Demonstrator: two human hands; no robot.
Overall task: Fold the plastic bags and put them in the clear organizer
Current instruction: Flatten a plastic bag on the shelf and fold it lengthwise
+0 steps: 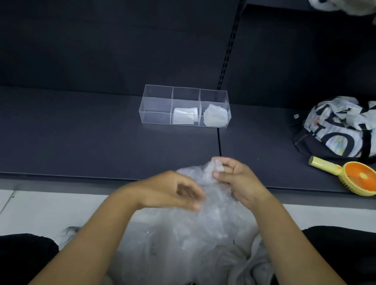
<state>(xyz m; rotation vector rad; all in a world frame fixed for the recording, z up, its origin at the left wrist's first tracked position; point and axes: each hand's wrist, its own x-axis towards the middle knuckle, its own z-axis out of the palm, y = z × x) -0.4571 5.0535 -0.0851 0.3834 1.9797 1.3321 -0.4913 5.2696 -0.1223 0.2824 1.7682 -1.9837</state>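
Right hand pinches the bunched top of a crinkled clear bag; left hand, fingers curled against the film, blurred, grip unclear.

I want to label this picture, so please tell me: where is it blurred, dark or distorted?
Head view: the left hand is smeared by motion, while the right hand, pinching the bag, is sharper. Head view: the shelf is dim and dark, yet the organizer reads clearly. Head view: the wide lens bends the upright.
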